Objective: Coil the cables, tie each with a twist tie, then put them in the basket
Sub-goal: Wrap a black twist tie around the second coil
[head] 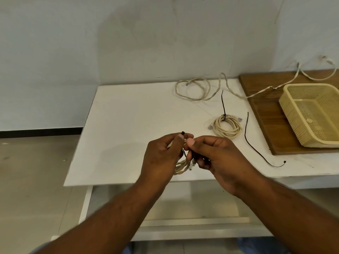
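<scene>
Clamping the seemingly light, springy coil at its 12 o'clock, left hand fingers steady it while the right hand pinches the bendy tie.

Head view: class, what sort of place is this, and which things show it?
Probably a plain workroom or office corner: a white table against a bare wall, and a tiled floor.
</scene>
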